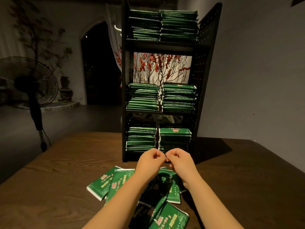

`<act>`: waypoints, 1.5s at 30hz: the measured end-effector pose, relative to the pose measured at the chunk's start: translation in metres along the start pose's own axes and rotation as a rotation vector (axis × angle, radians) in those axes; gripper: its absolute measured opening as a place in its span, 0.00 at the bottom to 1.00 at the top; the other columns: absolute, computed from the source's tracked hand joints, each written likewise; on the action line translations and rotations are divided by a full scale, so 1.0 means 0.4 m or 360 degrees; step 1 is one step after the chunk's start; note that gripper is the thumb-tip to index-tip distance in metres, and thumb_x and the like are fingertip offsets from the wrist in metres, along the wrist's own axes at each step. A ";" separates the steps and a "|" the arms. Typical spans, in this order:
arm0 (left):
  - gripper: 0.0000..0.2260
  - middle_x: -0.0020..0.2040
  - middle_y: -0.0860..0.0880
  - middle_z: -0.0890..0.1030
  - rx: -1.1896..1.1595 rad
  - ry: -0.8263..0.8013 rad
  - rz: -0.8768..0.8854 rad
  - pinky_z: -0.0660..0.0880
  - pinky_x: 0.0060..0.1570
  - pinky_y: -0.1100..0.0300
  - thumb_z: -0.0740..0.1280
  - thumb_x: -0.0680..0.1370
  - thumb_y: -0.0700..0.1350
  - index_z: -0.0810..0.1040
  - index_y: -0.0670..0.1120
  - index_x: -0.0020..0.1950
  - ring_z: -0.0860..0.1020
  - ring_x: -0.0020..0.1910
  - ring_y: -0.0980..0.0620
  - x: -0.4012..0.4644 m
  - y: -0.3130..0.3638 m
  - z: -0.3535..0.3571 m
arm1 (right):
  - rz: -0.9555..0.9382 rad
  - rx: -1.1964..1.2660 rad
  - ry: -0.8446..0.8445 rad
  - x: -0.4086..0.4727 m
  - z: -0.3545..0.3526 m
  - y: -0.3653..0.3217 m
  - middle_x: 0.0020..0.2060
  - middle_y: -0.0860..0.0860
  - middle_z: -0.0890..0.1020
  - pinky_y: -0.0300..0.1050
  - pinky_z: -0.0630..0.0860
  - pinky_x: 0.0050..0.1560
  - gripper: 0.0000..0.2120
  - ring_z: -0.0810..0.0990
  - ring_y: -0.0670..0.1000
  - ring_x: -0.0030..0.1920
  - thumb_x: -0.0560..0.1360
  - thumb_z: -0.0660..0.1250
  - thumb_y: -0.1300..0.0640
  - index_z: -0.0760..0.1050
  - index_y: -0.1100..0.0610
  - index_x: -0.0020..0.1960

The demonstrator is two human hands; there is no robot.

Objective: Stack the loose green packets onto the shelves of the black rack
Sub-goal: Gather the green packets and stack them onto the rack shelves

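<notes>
Both hands, left point(151, 160) and right point(179, 160), are curled loosely, knuckle to knuckle, with nothing gripped, just before the rack point(166, 80). The loose packets point(107, 182) are strewn on the table point(57, 171) beneath the forearms, lying at mixed angles; a pull-back toward the body is called for, either hand equally near.

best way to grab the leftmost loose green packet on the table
Pinch the leftmost packet by its near-left sealed end, coming from the left. It lies flat and angled, that end bare on the table, while its right edge sits under a neighbouring packet.
</notes>
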State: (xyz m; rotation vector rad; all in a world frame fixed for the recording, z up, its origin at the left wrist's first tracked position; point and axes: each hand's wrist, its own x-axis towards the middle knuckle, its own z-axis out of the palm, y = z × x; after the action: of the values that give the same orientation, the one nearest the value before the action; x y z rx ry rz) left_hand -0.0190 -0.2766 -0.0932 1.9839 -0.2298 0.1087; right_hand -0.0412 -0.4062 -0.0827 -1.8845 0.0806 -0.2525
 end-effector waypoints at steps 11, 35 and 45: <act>0.13 0.61 0.54 0.78 0.1081 0.0015 0.0291 0.73 0.60 0.54 0.64 0.78 0.50 0.76 0.54 0.63 0.73 0.62 0.50 -0.079 -0.096 -0.094 | 0.0018 -0.0867 -0.0065 -0.081 0.016 0.105 0.56 0.49 0.76 0.35 0.72 0.43 0.04 0.76 0.47 0.49 0.79 0.63 0.53 0.74 0.49 0.54; 0.20 0.62 0.58 0.73 0.0818 0.0015 0.0309 0.66 0.63 0.55 0.59 0.79 0.63 0.70 0.59 0.69 0.67 0.63 0.53 -0.142 -0.210 -0.008 | 0.0420 -0.0209 0.0006 -0.050 0.056 0.150 0.49 0.50 0.82 0.51 0.80 0.48 0.29 0.82 0.51 0.47 0.59 0.81 0.43 0.73 0.53 0.54; 0.23 0.72 0.57 0.70 0.0917 -0.0246 0.0385 0.66 0.70 0.59 0.65 0.80 0.51 0.65 0.55 0.75 0.68 0.71 0.57 -0.113 -0.209 -0.106 | 0.0064 -0.0168 0.0187 -0.079 -0.004 0.155 0.48 0.47 0.81 0.48 0.79 0.45 0.12 0.81 0.49 0.47 0.70 0.76 0.50 0.77 0.45 0.51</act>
State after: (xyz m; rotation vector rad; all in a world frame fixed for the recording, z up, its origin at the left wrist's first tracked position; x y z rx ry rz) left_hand -0.0442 -0.1997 -0.1587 2.5332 -0.5919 0.1935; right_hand -0.0682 -0.4221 -0.1450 -1.9697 0.2152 -0.3373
